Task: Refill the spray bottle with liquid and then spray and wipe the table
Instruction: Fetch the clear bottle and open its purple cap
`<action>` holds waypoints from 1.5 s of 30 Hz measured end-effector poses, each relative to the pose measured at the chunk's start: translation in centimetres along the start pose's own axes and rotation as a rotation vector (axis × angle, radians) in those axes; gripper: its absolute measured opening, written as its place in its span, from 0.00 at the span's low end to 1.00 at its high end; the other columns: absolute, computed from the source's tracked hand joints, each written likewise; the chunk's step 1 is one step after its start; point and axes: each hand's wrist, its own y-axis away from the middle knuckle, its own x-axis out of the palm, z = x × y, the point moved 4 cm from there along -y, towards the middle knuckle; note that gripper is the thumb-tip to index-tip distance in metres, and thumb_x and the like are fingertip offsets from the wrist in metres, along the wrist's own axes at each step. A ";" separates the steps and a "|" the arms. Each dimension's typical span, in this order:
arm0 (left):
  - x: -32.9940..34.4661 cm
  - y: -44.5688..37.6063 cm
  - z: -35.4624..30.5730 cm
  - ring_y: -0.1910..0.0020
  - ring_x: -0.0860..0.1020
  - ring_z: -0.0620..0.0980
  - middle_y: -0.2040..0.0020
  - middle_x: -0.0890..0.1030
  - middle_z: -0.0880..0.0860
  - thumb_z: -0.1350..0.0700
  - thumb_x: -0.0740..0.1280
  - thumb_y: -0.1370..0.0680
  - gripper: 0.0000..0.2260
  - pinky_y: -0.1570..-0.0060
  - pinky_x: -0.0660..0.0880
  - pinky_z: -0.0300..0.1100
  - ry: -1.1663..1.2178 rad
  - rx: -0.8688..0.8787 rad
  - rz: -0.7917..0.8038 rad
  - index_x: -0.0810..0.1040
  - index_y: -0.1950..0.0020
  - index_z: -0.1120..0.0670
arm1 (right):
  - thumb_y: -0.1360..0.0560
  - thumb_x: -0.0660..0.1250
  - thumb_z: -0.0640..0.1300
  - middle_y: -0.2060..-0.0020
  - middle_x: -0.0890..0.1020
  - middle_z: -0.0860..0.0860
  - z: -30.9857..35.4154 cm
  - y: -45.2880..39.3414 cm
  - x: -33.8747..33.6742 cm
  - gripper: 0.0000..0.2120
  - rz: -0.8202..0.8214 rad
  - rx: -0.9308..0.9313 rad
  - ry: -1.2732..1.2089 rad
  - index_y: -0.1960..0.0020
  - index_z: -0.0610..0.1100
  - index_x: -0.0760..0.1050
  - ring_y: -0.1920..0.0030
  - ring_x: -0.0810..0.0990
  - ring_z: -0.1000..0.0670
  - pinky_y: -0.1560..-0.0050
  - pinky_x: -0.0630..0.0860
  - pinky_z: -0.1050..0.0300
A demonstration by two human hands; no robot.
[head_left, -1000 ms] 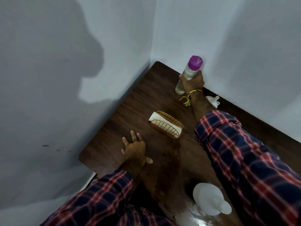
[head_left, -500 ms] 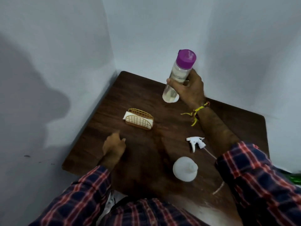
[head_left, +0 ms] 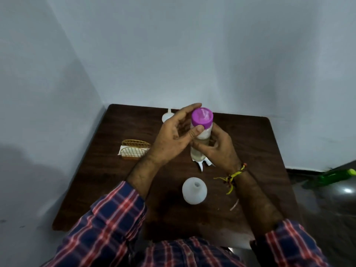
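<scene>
Left hand (head_left: pixel 171 139) now up from table (head_left: pixel 119 182), fingers at purple cap (head_left: pixel 202 118) | right hand (head_left: pixel 217 149) grips clear bottle (head_left: pixel 200 143) mid-table | open white spray bottle (head_left: pixel 194 190) nearer, upright

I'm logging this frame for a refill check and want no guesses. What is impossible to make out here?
Head view only:
- Spray head: mostly hidden behind the clear bottle and right hand.
- White object at the table's far edge: covered partly by the left hand; identity unclear.
- Liquid level in the clear bottle: masked by fingers.
- Green object on the floor: blurred.
</scene>
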 end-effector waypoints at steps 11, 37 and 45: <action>4.9 -0.7 0.4 0.36 0.76 0.47 0.37 0.78 0.51 0.60 0.73 0.26 0.24 0.38 0.76 0.50 -0.191 0.029 0.070 0.74 0.31 0.56 | 0.30 0.79 0.40 0.44 0.84 0.49 -1.4 3.7 -3.6 0.27 -0.107 -0.016 0.041 0.33 0.41 0.75 0.44 0.84 0.51 0.44 0.82 0.50; 6.3 -1.4 0.3 0.40 0.78 0.46 0.43 0.79 0.48 0.56 0.76 0.28 0.28 0.38 0.76 0.48 -0.183 0.014 0.058 0.72 0.30 0.51 | 0.31 0.79 0.48 0.44 0.83 0.51 -2.6 4.6 -5.7 0.28 -0.235 -0.003 0.092 0.34 0.42 0.75 0.44 0.83 0.51 0.45 0.82 0.48; 7.3 -3.3 -1.8 0.44 0.77 0.43 0.44 0.78 0.46 0.46 0.77 0.31 0.24 0.45 0.78 0.44 -0.518 0.176 0.096 0.78 0.37 0.49 | 0.30 0.79 0.46 0.45 0.83 0.49 -3.1 4.6 -6.1 0.26 -0.253 -0.003 0.114 0.36 0.41 0.76 0.45 0.83 0.50 0.47 0.82 0.49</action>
